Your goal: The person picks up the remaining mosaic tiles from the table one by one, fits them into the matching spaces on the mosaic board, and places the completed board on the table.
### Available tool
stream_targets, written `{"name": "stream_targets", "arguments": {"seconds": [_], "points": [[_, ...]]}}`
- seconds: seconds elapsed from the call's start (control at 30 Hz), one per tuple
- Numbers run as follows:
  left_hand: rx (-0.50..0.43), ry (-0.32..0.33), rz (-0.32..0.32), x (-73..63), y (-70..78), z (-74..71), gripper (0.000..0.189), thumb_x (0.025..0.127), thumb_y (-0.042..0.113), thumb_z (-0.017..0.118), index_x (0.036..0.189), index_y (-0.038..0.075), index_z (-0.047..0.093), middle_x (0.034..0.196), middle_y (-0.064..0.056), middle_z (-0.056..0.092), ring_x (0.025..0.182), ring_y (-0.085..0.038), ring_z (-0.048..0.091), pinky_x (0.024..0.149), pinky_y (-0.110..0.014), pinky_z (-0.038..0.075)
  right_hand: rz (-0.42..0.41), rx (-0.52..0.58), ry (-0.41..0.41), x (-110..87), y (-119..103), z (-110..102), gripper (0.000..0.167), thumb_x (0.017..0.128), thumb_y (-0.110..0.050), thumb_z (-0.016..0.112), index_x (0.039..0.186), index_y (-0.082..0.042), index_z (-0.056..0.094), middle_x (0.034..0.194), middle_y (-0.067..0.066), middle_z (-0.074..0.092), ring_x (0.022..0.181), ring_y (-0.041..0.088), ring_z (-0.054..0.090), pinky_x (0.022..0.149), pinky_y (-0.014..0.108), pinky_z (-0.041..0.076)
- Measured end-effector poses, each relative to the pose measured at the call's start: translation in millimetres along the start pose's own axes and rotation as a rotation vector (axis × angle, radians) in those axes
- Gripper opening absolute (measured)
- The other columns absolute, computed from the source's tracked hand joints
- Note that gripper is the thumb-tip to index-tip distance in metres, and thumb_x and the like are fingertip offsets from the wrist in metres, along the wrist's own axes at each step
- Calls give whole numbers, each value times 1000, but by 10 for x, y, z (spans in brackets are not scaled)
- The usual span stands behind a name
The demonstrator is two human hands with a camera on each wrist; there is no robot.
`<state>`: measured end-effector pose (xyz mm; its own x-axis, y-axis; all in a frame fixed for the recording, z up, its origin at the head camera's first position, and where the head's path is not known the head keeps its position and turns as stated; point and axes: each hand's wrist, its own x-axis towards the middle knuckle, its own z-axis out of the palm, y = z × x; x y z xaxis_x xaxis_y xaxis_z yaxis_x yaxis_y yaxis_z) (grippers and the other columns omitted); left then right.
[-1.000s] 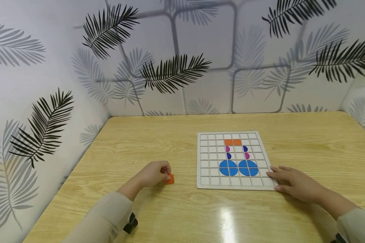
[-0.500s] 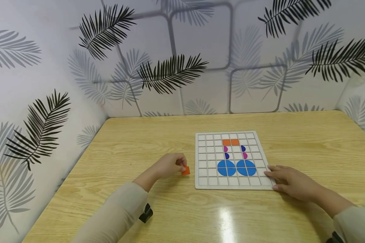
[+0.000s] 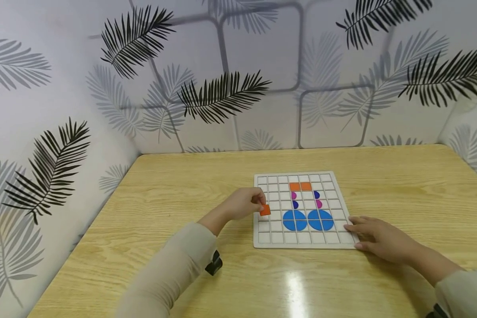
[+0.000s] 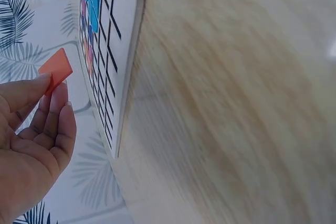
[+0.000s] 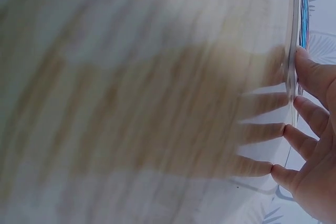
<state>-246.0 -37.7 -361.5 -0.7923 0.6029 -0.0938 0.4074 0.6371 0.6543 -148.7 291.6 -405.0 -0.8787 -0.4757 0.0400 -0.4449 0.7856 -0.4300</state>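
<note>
Between thumb and fingertips my left hand (image 3: 240, 204) pinches a small orange square tile (image 3: 265, 210). In the head view the tile appears over the left columns of a white grid board (image 3: 276, 238). The left wrist view shows the tile (image 4: 59, 67) tilted and raised, apart from the board. My right hand (image 3: 387, 240) touches the board's lower right edge with spread fingers, some fingertips on the table. On the board lie two orange squares (image 3: 300, 186) side by side, small magenta and dark blue half circles (image 3: 316, 194), and two large blue circles (image 3: 295, 220) made of quarter pieces.
The light wooden table (image 3: 191, 185) extends around the board. Behind it and on the left stand walls (image 3: 262, 115) with a leaf pattern. Dark devices (image 3: 213, 263) are strapped at the wrists.
My left hand has carried the orange tile right and away from me, from the bare table to over the board's left side. The right hand stays at the board's edge.
</note>
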Motion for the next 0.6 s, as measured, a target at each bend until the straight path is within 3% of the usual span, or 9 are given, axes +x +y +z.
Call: {"name": "stream_targets", "arguments": {"seconds": [0.37,0.6], "points": [[-12,2,32,364,182,82,3,83,6,55,86,7,55,77,2,55,70,-11,50,63,-21,41,0,-14,11,-11,-9,1,43,77,-21,63,115,-2,55,123,21,43,112,43,35,88,52,27],[-42,24,21,561,259,146,4,82,6,57,86,7,55,76,1,54,69,-11,48,60,-20,40,-11,-8,19,-11,5,21,43,78,-23,63,115,-2,55,123,21,43,112,43,35,88,53,27]]}}
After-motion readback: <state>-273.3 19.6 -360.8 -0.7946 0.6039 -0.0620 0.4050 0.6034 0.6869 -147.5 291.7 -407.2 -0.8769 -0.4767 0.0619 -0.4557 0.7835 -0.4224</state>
